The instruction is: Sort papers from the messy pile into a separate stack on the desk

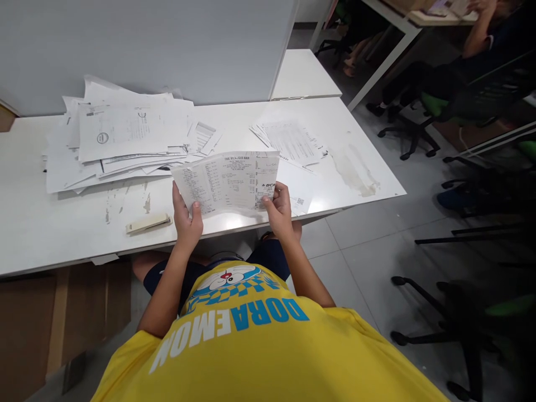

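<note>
A printed paper sheet (228,181) with receipts on it is held up over the table's front edge. My left hand (187,219) grips its lower left side, thumb in front. At its right side my right hand (278,209) is closed on it the same way. Left of my left hand lies a cream stapler (148,223). Behind the sheet, to the right, are a small stack of printed papers (288,139) and a white sheet (301,187) with a square code. The fingers behind the sheet are partly hidden.
A large messy pile of papers (129,128) stands on the left of the white table (84,223), against a grey partition (138,44). Cardboard boxes (84,312) sit below. To the right are office chairs (419,134) and a seated person (456,72) at another desk.
</note>
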`<state>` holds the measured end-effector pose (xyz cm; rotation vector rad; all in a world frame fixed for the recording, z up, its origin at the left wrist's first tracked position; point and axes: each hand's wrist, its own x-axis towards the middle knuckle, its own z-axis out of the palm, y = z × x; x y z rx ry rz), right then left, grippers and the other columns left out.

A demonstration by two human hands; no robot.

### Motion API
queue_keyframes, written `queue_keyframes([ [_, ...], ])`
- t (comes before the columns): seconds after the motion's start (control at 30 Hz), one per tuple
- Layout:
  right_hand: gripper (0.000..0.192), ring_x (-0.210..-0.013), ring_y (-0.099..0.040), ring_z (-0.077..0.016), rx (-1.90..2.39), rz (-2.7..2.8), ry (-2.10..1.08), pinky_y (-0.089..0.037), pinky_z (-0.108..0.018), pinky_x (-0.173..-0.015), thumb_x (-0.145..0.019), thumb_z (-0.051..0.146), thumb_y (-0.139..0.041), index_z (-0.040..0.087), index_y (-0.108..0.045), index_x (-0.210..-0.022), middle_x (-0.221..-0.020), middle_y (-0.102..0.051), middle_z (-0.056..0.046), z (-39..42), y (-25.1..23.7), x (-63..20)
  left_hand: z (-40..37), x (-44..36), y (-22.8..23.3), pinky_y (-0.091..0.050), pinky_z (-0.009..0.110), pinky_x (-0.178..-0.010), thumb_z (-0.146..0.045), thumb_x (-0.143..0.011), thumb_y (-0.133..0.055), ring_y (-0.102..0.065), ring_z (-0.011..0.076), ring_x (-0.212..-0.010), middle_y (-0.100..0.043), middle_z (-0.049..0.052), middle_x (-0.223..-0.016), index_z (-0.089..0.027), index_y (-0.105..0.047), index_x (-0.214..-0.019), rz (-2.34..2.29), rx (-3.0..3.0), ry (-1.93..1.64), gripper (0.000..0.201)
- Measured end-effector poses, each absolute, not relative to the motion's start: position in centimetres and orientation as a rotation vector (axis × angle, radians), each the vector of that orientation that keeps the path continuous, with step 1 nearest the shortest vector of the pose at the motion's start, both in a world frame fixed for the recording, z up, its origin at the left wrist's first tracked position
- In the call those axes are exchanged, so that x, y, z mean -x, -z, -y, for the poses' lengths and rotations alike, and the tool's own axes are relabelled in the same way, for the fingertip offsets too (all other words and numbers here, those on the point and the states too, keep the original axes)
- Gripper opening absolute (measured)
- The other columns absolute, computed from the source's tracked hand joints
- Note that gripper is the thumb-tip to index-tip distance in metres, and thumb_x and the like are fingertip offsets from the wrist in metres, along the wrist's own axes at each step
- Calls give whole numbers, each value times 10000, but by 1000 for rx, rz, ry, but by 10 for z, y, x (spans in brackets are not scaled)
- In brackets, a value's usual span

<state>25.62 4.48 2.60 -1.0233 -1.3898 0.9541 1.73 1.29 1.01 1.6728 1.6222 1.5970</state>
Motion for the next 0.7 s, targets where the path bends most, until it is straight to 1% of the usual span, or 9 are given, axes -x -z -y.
queue_keyframes([
  [0.1,432,-1137,-610,-247,1013,1338,-947,-502,-421,-1001,-919,582,-526,274,-429,-1205,-1175,-615,-102,-46,-13,-254,-11,-19,-9,-337,426,-1202,-544,-973,-439,-375,235,-1472,-339,144,-1593,-313,-75,-1583,-1598,-1655,-1640,746],
  [0.17,419,-1112,-614,-246,1024,1314,-937,-501,-426,-999,-913,586,-526,268,-434,-1169,-1144,-612,-102,-47,-5,-253,-10,-19,-10,-366,427,-1182,-551,-970,-447,-429,238,-1435,-411,165,-1534,-295,-85,-1580,-1594,-1650,-1653,755],
  [0.23,426,-1098,-614,-246,1032,1315,-929,-504,-428,-991,-904,604,-523,266,-436,-1149,-1125,-608,-101,-48,1,-252,-10,-19,-9,-395,430,-1161,-565,-968,-442,-466,241,-1405,-450,174,-1495,-284,-84,-1578,-1609,-1651,-1662,761],
  [0.37,453,-1087,-618,-247,1016,1336,-978,-514,-417,-956,-877,630,-546,268,-439,-1127,-1116,-621,-96,-51,2,-251,-14,-18,-6,-414,424,-1149,-577,-976,-406,-465,234,-1406,-428,159,-1517,-298,-105,-1572,-1652,-1672,-1668,724],
  [0.47,470,-989,-643,-236,1044,1334,-1067,-533,-388,-866,-865,632,-561,265,-433,-1131,-1042,-655,-79,-53,-4,-254,-13,-19,-6,-412,414,-1152,-567,-980,-405,-457,229,-1412,-422,150,-1524,-302,-118,-1573,-1692,-1676,-1643,710],
  [0.5,481,-944,-650,-229,1058,1341,-1109,-535,-379,-834,-862,625,-568,265,-428,-1148,-1016,-666,-70,-53,-6,-255,-11,-19,-8,-422,416,-1141,-558,-980,-415,-486,228,-1384,-453,152,-1495,-295,-113,-1576,-1705,-1665,-1632,719],
  [0.57,499,-863,-654,-214,1080,1370,-1211,-533,-361,-779,-856,596,-588,266,-421,-1192,-981,-688,-50,-52,-13,-258,-3,-18,-16,-463,412,-1092,-534,-970,-462,-575,224,-1262,-530,152,-1403,-269,-133,-1579,-1771,-1621,-1622,741],
  [0.63,501,-794,-650,-200,1093,1398,-1306,-527,-342,-726,-845,562,-613,269,-428,-1206,-950,-702,-31,-50,-18,-260,10,-13,-25,-503,387,-1019,-497,-957,-504,-631,201,-1091,-573,138,-1328,-250,-251,-1553,-1885,-1564,-1641,693],
  [0.7,491,-741,-641,-190,1098,1415,-1363,-517,-325,-678,-830,538,-634,269,-443,-1195,-909,-709,-15,-48,-21,-260,25,-4,-35,-536,353,-936,-449,-965,-487,-642,167,-948,-584,113,-1296,-257,-406,-1478,-1961,-1480,-1692,554],
])
